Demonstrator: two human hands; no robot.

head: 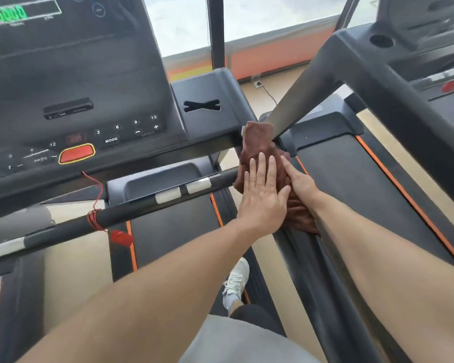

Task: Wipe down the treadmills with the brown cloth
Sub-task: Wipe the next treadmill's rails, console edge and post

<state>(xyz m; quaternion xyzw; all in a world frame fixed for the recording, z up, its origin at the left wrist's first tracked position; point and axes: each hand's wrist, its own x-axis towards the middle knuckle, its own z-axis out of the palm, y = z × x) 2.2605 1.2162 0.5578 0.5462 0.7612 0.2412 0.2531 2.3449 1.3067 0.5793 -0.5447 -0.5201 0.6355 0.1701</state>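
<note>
Brown cloth [260, 142] drapes over the treadmill handrail [323, 258]. Left hand [262, 195] presses it flat, fingers straight. Right hand [298, 183] rests beside, fingers straight.

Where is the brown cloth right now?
In the head view, right of centre, the fuzzy brown cloth drapes over a dark treadmill side rail, under both flat hands, left and right.
</note>
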